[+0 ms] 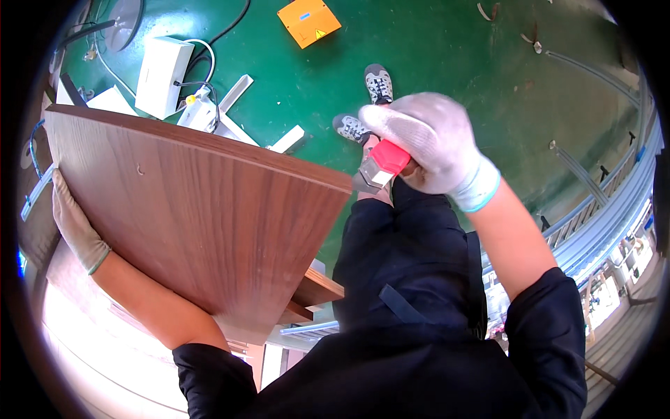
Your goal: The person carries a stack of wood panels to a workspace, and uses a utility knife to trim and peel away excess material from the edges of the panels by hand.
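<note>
A brown wood-grain board (209, 216) fills the left half of the view, tilted, with its long edge facing up. My left hand (78, 220), in a pale glove, rests against the board's far left side. Its fingers are stretched out along the board and my forearm lies along the lower side. To the right of the board, in front of my legs, my gloved right hand (436, 143) is closed around a red tool with a flat grey metal end (387, 160). That end points toward the board's right corner; whether they touch, I cannot tell.
An orange box (309, 21) with a warning sign lies on the green floor (447, 49). Behind the board are a white box (162, 78), cables and white profile pieces (286, 139). Brown wooden pieces (317, 288) show beneath the board. Long metal profiles (607, 244) lie at the right.
</note>
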{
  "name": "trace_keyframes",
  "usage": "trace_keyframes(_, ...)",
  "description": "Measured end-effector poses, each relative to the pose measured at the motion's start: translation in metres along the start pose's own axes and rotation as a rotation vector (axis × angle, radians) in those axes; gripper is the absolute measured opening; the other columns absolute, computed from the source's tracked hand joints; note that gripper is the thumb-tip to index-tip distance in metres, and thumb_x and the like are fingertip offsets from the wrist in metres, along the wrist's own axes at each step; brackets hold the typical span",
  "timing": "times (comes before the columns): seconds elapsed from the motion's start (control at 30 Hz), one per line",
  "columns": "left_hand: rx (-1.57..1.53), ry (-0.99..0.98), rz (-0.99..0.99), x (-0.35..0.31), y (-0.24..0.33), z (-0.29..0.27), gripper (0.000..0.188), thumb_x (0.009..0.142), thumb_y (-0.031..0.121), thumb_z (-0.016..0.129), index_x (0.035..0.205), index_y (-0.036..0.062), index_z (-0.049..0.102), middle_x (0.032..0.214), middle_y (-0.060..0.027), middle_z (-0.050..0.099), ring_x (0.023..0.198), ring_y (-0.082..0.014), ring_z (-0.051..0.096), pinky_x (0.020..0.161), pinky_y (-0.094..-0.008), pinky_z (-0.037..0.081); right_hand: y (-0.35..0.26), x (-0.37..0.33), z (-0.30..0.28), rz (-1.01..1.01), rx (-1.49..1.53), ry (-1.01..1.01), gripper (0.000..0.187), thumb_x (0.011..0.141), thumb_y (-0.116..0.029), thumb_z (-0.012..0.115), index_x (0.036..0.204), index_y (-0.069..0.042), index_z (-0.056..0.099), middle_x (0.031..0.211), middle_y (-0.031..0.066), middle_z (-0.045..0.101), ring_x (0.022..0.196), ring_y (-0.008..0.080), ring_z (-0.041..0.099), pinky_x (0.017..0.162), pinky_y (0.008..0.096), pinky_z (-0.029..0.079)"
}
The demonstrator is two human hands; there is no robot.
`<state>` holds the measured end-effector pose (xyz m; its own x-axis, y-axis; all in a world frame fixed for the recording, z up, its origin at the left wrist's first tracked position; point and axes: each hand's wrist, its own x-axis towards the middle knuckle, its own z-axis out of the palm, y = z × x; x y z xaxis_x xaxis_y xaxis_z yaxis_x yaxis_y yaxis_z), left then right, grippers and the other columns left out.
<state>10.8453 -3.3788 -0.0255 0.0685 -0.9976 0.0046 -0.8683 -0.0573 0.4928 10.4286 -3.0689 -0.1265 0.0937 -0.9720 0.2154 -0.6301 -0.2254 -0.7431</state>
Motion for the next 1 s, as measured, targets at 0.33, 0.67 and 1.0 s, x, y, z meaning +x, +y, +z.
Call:
trace_keyframes(0.33, 0.026, -0.006, -0.007, 0.005, -0.007, -0.002, 0.07, 0.107, 0.053, 0.05, 0.15, -0.0023, 0.051, 0.147, -0.0148, 0.059, 0.13, -0.0232, 0.058, 0.111, -0.0329, 0.043, -0.011, -0.001, -0.001, 0.046, 0.112, 0.024, 0.064, 0.065, 0.0, 0.079, 0.128, -0.006, 0.066, 0.083, 0.0108, 0.067, 0.071, 0.033, 0.066, 0.061, 0.0422, 0.051)
trace_keyframes(0.67, 0.068, -0.03, 0.16, 0.008, -0.016, -0.005, 0.058, 0.111, 0.04, 0.047, 0.149, -0.0034, 0.052, 0.148, -0.015, 0.058, 0.133, -0.0227, 0.056, 0.114, -0.0323, 0.041, 0.035, 0.028, -0.012, -0.213, 0.014, -0.122, 0.076, 0.062, -0.014, 0.084, 0.135, -0.017, 0.062, 0.085, 0.0069, 0.064, 0.073, 0.0295, 0.066, 0.06, 0.0417, 0.052)
trace_keyframes(1.0, 0.092, -0.06, -0.008, 0.0, 0.006, -0.004, 0.059, 0.111, 0.043, 0.045, 0.149, -0.0011, 0.053, 0.15, -0.0146, 0.057, 0.137, -0.0248, 0.054, 0.116, -0.0332, 0.039, 0.006, 0.072, -0.095, -0.22, -0.202, -0.485, 0.04, 0.086, -0.017, 0.079, 0.124, -0.017, 0.066, 0.082, 0.0085, 0.065, 0.069, 0.0306, 0.067, 0.06, 0.0378, 0.053)
